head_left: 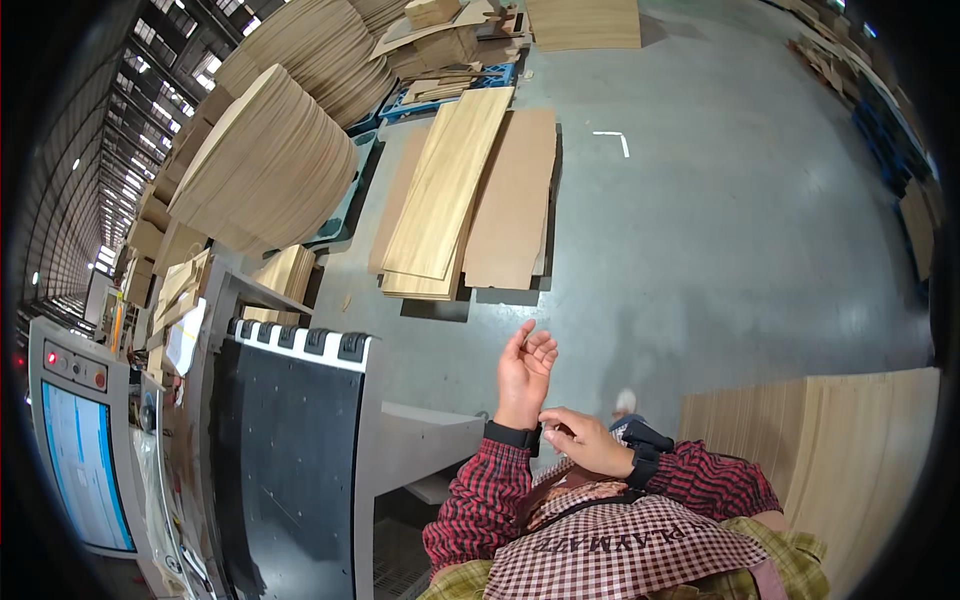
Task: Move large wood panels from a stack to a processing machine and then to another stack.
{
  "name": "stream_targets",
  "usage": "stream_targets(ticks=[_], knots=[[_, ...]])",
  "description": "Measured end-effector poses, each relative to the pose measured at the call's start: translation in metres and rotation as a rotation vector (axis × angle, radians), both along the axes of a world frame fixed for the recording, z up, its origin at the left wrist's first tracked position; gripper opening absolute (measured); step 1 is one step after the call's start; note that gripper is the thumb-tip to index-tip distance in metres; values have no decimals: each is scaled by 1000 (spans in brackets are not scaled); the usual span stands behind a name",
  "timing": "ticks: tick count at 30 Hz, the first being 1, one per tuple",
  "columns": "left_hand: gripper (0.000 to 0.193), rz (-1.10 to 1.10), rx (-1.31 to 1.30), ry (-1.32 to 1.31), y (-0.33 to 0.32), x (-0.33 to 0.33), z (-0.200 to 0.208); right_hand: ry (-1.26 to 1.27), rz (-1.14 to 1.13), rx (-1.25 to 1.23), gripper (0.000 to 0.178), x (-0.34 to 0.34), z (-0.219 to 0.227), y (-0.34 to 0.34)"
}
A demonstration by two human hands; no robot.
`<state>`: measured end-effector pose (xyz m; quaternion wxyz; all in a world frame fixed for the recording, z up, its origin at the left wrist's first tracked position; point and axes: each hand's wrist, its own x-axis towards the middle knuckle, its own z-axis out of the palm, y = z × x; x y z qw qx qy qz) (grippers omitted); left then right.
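Observation:
My left hand [525, 382] is raised in front of me, palm up, its fingers loosely bent and holding nothing. A black wristband [511, 436] circles that wrist. My right hand [592, 445] reaches across to it, fingers bent at the band's edge; the fingertips are partly hidden against the wrist. Another black band [643, 466] is on my right wrist. Both forearms wear red-and-black patterned sleeves [478, 500], above a checked apron [625, 550].
At left stands a machine with a dark bed [290, 470] and a screen [88, 465]. Wooden boards [440, 200] lie stacked ahead, beside brown sheets [512, 200]. A tall leaning panel stack [270, 160] rises at far left; another board stack [870, 440] stands at right.

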<state>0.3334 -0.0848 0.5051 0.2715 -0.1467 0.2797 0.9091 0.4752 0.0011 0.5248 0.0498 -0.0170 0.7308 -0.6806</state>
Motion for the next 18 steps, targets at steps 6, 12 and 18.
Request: stream_targets(ticks=[6, 12, 18], knots=[[22, 88, -122, 53, 47, -65, -9, -203, 197, -163, 22, -74, -9, 50], [22, 143, -526, 244, 107, -120, 3, 51, 372, 41, 19, -153, -24, 114], [17, 200, -740, 294, 136, -176, -22, 182, 187, 23, 21, -218, -31, 152]])
